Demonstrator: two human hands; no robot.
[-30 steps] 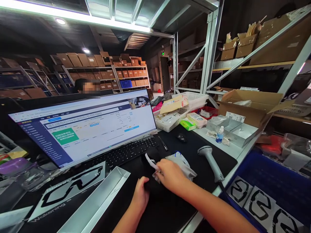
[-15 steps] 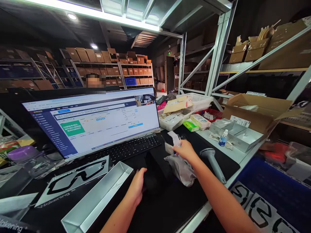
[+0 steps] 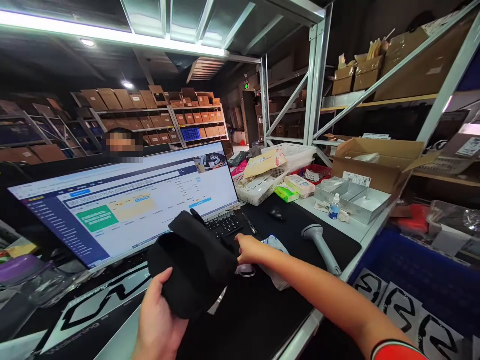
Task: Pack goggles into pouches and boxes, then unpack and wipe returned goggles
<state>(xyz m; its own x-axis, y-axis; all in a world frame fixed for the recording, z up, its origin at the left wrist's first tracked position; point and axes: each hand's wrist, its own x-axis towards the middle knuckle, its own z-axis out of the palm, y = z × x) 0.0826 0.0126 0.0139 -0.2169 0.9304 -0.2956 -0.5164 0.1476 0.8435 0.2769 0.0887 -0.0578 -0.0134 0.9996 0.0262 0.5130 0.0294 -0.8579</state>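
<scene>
Hands (image 3: 159, 320) on black pouch (image 3: 195, 265), monitor (image 3: 131, 200) close behind

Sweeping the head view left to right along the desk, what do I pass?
Purple translucent container → wide computer monitor → black fabric pouch in the left hand → right hand → grey handheld barcode scanner → blue plastic crate.

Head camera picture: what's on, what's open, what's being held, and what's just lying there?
monitor: on, a page showing.
black pouch: held up off the desk in the left hand.
right hand: at the pouch's right edge, grip unclear.
barcode scanner: lying on the black mat, untouched.
cardboard box: flaps open.
small bottle: upright.
white basket: filled with packets.
</scene>
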